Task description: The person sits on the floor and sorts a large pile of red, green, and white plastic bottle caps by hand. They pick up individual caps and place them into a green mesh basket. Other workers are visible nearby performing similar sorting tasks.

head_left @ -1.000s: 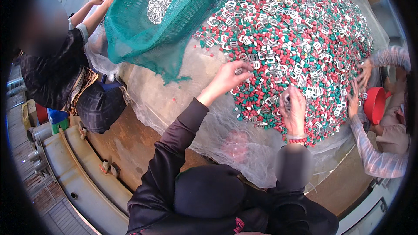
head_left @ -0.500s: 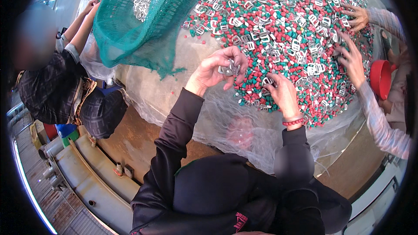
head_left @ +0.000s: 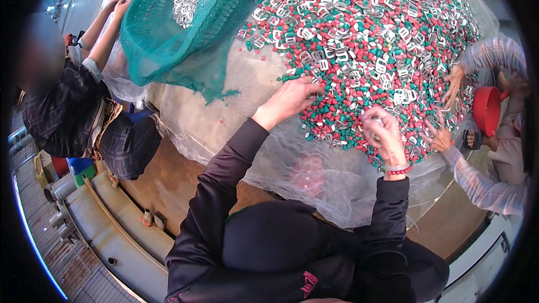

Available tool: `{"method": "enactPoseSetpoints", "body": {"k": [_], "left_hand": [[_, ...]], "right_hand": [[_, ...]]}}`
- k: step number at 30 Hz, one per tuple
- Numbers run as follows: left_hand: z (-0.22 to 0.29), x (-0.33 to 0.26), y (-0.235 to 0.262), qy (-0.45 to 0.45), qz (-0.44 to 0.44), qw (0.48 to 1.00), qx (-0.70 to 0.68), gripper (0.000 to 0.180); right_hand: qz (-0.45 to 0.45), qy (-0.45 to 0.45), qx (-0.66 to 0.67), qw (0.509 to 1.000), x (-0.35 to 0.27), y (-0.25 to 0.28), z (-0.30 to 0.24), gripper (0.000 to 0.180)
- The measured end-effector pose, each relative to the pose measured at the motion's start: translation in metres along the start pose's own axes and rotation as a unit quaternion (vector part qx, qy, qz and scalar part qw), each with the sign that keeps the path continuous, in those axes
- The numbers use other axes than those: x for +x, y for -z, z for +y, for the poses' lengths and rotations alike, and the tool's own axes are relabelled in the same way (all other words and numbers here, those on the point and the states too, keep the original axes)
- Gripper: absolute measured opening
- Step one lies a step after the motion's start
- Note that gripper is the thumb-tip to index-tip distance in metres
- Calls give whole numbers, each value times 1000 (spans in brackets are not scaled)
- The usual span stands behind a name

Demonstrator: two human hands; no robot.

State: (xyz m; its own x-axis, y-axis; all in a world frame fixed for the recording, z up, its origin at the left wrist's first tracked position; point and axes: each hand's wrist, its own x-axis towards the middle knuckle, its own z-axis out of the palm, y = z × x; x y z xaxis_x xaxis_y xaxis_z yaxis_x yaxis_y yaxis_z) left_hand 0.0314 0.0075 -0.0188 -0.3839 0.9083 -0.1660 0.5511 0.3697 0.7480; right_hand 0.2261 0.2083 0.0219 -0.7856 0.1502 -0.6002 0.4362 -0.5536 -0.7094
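A big heap of red and green cone-shaped pellets mixed with silver metal buckles (head_left: 359, 39) lies on a clear plastic sheet (head_left: 314, 179). My left hand (head_left: 289, 100) rests palm down at the heap's near edge, with its fingertips in among the pieces. My right hand (head_left: 383, 134) is curled at the heap's front right edge, and a few silver buckles show between its fingers. Both my arms are in black sleeves, and a beaded bracelet is on the right wrist.
A green net (head_left: 179, 33) holding sorted silver buckles drapes over the heap's upper left. A person in dark checked clothes (head_left: 67, 106) handles the net at the left. At the right, another person's hands (head_left: 449, 87) pick in the heap beside a red bowl (head_left: 486, 109).
My left hand, which was raised with a silver buckle, has dropped back onto the heap's edge. My right hand has shifted slightly right along the heap's front.
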Motion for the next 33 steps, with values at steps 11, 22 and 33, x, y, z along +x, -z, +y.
{"method": "enactPoseSetpoints", "body": {"k": [11,22,33], "left_hand": [[0,3,48,141,84,794,-585,10],[10,3,35,222,77,772,-591,18],[7,33,-15,130,110,985,42,33]], "right_hand": [[122,122,-226,959,18,-36,30,5],[105,242,-558,786,15,-39,68,14],[-71,72,304,947,20,-27,7,27]]}}
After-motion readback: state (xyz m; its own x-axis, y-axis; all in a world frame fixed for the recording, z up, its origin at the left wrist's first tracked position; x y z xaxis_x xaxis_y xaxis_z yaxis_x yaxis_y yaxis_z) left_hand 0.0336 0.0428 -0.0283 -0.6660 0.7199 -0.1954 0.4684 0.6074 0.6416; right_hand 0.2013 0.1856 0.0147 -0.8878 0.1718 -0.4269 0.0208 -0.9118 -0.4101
